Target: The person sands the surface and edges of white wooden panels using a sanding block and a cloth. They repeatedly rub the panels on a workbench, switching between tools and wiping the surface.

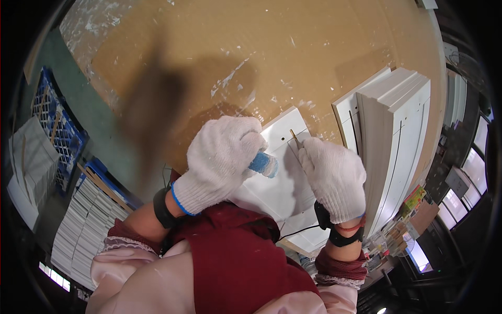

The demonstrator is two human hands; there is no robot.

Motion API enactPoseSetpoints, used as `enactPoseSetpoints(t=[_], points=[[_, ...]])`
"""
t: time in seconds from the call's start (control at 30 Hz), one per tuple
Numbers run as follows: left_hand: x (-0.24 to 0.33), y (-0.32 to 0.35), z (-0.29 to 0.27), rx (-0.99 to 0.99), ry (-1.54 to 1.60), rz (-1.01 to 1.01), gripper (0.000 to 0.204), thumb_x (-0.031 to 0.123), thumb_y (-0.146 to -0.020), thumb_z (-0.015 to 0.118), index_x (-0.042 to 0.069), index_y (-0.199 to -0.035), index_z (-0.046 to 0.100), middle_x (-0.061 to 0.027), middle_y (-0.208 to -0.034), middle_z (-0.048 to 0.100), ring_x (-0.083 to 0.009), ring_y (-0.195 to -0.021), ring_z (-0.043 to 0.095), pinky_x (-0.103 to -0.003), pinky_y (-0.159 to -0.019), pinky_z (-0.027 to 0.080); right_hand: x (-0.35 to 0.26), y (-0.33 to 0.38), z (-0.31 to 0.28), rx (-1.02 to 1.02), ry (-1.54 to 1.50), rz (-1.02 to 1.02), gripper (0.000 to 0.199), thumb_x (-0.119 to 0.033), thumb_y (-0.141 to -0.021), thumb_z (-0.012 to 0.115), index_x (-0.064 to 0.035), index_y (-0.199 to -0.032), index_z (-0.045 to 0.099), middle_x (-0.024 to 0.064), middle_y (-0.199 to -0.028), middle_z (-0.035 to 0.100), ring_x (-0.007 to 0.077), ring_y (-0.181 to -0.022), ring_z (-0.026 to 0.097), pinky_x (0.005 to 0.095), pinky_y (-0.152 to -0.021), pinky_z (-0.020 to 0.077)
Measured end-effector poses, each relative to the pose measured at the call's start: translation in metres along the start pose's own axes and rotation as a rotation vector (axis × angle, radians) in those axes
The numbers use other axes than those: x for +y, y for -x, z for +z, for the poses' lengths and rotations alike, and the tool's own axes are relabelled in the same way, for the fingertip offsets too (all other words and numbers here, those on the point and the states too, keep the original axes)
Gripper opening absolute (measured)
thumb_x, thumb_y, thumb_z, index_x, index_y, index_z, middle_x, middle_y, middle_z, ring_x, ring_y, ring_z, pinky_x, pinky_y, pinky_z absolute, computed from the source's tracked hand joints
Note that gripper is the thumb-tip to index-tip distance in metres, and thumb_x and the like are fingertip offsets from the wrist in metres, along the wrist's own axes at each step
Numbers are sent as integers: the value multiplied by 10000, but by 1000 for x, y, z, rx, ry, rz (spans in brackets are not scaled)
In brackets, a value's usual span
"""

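Note:
My left hand (222, 154), in a white knit glove with a blue cuff edge, is closed around a short blue object with a whitish end (264, 164); its exact kind is unclear. Fingers pressed together, my gloved right hand (334, 172) grips a thin stick-like tool with a yellowish-brown tip (293, 134). That tip is over a white board (285, 193), close to a small dark hole. The board lies in front of me, partly under both hands, and its near part reaches my dark red apron.
Right of the board, a stack of white panels (395, 102) with dark grooves stands on the brown, white-smeared worktable (293, 31). Further stacks of white boards (89, 230) are at the lower left, near a blue plastic pallet (60, 131). A dark blur covers part of the left side.

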State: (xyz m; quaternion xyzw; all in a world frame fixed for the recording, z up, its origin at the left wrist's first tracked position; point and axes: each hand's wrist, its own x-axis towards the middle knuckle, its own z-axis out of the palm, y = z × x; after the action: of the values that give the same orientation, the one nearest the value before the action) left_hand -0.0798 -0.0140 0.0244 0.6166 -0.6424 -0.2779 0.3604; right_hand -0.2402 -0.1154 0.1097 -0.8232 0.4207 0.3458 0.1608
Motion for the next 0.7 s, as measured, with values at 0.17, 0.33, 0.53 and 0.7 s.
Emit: enactPoseSetpoints(t=[0.17, 0.33, 0.53, 0.7], points=[[3, 0, -1, -110, -15, -149, 269, 114, -568, 744, 95, -750, 546, -49, -738, 542, -288, -658, 563, -392, -569, 447, 16, 5, 22, 302, 69, -198, 219, -292, -887, 539, -91, -826, 604, 154, -709, 614, 354, -719, 631, 454, -623, 498], [4, 2, -1, -94, -31, -145, 261, 107, -572, 742, 100, -764, 564, -46, -767, 554, -285, -692, 570, -388, -597, 456, 22, 17, 22, -69, 53, -135, 517, -235, -782, 623, -118, -1274, 516, 139, -1139, 574, 330, -1079, 538, 465, -908, 421], [5, 2, -4, -67, -26, -103, 261, 92, -577, 733, 105, -783, 574, -45, -803, 568, -286, -726, 575, -392, -621, 461, 23, 17, 25, -44, 8, -138, 498, -240, -801, 601, -120, -1278, 520, 143, -1150, 565, 334, -1092, 528, 474, -922, 414], [7, 0, -4, -110, -41, -125, 253, 86, -580, 728, 103, -783, 578, -46, -808, 573, -291, -742, 577, -393, -631, 463, -2, -2, -9, -4, -17, -105, 193, -192, -801, 582, -85, -960, 606, 141, -851, 647, 320, -799, 651, 421, -672, 518]])
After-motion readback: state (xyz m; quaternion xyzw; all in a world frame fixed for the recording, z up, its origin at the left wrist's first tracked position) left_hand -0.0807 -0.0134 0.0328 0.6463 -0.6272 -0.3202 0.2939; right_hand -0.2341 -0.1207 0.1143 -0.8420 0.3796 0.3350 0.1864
